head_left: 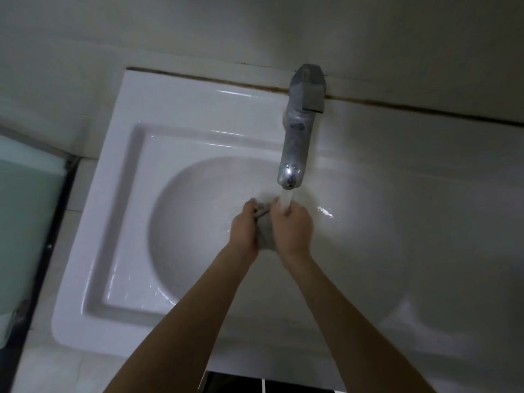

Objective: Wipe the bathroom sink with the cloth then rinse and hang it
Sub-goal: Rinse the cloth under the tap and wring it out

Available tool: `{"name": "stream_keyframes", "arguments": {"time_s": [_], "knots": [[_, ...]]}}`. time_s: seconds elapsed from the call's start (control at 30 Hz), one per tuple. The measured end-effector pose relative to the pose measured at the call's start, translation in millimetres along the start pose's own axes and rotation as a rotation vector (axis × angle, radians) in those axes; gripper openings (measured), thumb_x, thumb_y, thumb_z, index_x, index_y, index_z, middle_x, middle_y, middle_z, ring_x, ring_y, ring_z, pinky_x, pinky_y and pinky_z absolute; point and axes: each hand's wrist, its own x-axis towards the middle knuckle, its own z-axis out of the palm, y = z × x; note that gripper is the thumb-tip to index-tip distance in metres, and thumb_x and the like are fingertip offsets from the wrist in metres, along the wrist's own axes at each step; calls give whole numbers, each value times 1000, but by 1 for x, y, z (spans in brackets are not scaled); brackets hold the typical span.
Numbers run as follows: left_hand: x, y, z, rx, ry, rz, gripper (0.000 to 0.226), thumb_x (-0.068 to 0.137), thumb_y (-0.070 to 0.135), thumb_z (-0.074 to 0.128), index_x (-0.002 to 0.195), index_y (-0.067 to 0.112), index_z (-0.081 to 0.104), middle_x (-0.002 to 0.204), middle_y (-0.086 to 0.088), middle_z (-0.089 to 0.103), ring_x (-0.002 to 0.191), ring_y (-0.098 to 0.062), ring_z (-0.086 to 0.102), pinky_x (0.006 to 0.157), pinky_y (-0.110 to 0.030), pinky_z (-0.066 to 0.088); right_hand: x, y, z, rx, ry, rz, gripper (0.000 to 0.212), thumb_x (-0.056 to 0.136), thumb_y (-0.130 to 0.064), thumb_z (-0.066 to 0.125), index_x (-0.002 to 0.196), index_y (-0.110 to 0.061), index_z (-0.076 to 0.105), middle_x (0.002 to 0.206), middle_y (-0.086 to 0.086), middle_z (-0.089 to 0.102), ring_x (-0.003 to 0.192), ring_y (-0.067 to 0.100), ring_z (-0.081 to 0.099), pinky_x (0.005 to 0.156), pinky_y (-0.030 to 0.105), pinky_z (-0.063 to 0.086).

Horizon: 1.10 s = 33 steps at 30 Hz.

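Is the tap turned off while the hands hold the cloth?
No, a stream of water runs from the tap onto the grey cloth, held by the left hand and right hand over the sink.

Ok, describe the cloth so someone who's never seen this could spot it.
Find the white sink and follow the water falling from its metal faucet. Below it, left hand and right hand meet; the cloth is the bunched grey wad squeezed between them.

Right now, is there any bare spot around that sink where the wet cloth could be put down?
Yes: the flat white sink ledge left of the round bowl is bare, and so is the pale counter right of the grey metal tap. Under the tap it is crowded: left hand and right hand squeeze the grey cloth there.
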Motion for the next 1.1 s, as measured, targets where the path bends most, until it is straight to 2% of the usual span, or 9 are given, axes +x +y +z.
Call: {"name": "stream_keyframes", "arguments": {"time_s": [0.1,0.23,0.33,0.5,0.7,0.8,0.87,1.0,1.1], "knots": [[-6,5,6,-132,-67,-4,46,96,27,44,58,7,61,50,-6,60,43,-15,58,50,-18,50,-24,-3,5,-11,16,-67,38,88,-38,52,75,-6,68,72,13,68,67,26,61,62,31,44],[-22,-12,24,-205,-95,-186,31,99,26,38,87,11,62,72,-8,67,66,-21,66,59,-28,55,21,0,-3,-110,-25,24,28,85,-32,53,67,-12,59,63,-2,50,61,19,51,53,29,29],[-22,-4,22,-201,-50,-281,28,96,28,40,83,13,58,81,-8,60,73,-22,59,62,-29,51,26,6,-7,-71,3,95,39,90,-22,43,52,-15,38,60,4,51,61,23,45,55,30,26],[-8,7,23,-235,13,-175,46,101,21,38,63,9,59,47,-2,59,39,-13,58,40,-14,46,-11,0,4,-108,6,-10,36,82,-36,49,84,-6,67,93,16,69,87,34,63,73,34,45],[-28,17,37,-194,-22,-308,30,99,28,44,78,10,56,79,-12,62,76,-24,59,83,-33,49,47,6,-13,-68,65,121,30,88,-16,50,61,-5,59,61,8,50,59,27,47,57,29,28],[-12,22,28,-141,22,-186,25,95,18,43,80,3,57,56,-7,60,55,-18,54,60,-26,48,9,9,-8,-24,55,64,37,83,-28,45,51,-10,42,52,5,47,47,17,39,53,27,27],[-7,17,28,-140,38,-206,27,96,22,40,82,5,56,50,-3,55,50,-17,52,49,-22,44,-7,8,0,-17,41,16,34,81,-32,52,57,-7,54,59,8,57,55,23,52,55,25,31],[-17,-7,37,-30,62,-195,30,89,38,49,93,11,62,96,-13,64,82,-28,63,79,-38,55,34,13,2,-101,50,195,35,90,-23,50,57,-11,49,78,12,64,71,29,55,61,27,30],[-12,-1,32,-1,87,-227,25,89,35,51,83,13,62,100,-17,66,91,-32,62,89,-47,53,44,16,-8,-21,89,252,31,88,-20,49,63,-5,60,71,16,62,73,34,60,58,29,32]]}}
